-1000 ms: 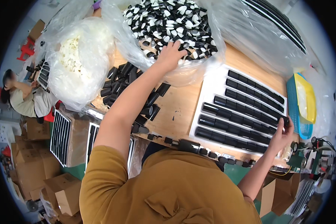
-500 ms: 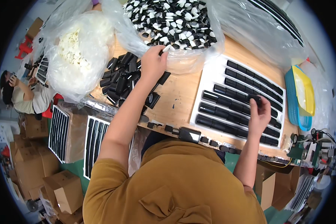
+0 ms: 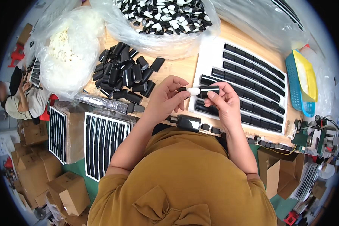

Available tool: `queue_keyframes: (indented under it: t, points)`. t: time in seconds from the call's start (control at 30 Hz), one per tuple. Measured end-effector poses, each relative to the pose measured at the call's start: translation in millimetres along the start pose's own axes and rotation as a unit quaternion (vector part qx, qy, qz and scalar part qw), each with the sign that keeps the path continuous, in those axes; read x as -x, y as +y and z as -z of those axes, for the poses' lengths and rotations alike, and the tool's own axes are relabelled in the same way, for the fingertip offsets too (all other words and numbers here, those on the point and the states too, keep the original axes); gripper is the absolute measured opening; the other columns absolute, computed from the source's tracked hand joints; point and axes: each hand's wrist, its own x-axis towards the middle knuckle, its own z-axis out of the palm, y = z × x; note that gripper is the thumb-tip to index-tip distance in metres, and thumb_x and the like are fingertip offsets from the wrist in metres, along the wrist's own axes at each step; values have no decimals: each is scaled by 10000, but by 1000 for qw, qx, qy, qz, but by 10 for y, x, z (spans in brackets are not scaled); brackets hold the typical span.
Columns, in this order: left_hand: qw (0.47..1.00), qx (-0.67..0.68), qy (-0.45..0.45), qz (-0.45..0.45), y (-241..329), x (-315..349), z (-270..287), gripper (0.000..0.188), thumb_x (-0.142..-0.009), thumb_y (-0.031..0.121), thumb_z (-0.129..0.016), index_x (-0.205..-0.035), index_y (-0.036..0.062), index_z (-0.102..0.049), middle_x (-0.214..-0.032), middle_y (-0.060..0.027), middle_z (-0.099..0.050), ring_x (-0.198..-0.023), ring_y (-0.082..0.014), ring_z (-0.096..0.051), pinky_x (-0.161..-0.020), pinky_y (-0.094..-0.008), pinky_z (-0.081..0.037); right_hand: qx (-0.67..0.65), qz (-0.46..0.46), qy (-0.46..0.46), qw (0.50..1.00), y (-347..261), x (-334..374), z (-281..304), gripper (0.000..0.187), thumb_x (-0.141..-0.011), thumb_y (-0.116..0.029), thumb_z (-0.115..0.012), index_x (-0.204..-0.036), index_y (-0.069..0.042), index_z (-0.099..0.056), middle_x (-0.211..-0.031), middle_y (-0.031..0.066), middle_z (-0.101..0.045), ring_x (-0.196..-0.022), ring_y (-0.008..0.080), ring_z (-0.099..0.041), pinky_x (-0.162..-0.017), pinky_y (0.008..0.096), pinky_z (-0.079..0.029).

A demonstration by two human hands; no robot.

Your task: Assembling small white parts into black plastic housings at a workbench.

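Both hands meet over the near left edge of a white tray (image 3: pixel 198 62). My left hand (image 3: pixel 168 97) pinches a small black piece with a white oval end (image 3: pixel 193 91). Facing that end is a short, glossy black sleeve (image 3: pixel 208 90), gripped by the thumb and fingers of my right hand (image 3: pixel 226 101). The white end is at the sleeve's mouth; whether it has entered cannot be made out. Curved rows of similar black sleeves (image 3: pixel 248 79) lie on the tray, and the right hand covers part of the nearer rows.
A loose heap of black sleeves (image 3: pixel 126 71) lies left of the tray. Behind it stand an open plastic bag (image 3: pixel 154 43) of white-tipped black pieces and another bag (image 3: pixel 67 62) of cream pieces. Blue and yellow baskets (image 3: pixel 301 81) stand at the right. Cartons (image 3: pixel 66 192) are on the floor.
My left hand has come back from the bag toward me with the white-tipped piece. My right hand has moved left from the tray's rows with a black sleeve, so the two pieces face each other.
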Motion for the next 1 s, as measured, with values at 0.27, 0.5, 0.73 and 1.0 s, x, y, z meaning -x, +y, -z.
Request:
queue_keyframes:
  t: [0.27, 0.5, 0.73, 1.0]
  points:
    - [999, 8, -44, 18, -46, 40, -131, 221, -878, -11, -632, -1091, -22, -576, -832, -55, -647, -663, -97, -629, -541, -200, -497, -14, -14, -66, 998, -25, 135, -39, 203, -888, -30, -642, -1076, -11, -568, -853, 64, -664, -733, 114, -663, -679, 220, -550]
    - [999, 19, -31, 19, -22, 111, -102, 366, -866, -38, -621, -1231, -32, -590, -895, -85, -671, -741, -142, -665, -653, -247, -555, 82, -37, -102, 991, -51, 196, 45, 236, -914, -69, -629, -1129, 6, -569, -808, 41, -647, -594, 43, -523, -548, 183, -416]
    - [998, -33, -45, 11, -2, 157, -115, 345, -869, -41, -617, -1213, -16, -612, -880, -65, -658, -726, -137, -663, -642, -244, -551, 275, 26, -138, 951, -143, 222, 86, 244, -915, -65, -625, -1142, 2, -567, -770, 28, -637, -580, 38, -514, -523, 179, -409]
    - [987, -144, -59, 37, 145, 12, 30, 313, -988, 226, -508, -1107, -29, -646, -1012, -102, -675, -861, -161, -655, -793, -303, -521, 65, -96, -187, 976, -106, 265, -39, 205, -940, -108, -597, -1114, -15, -542, -742, 32, -636, -553, 47, -524, -496, 192, -409]
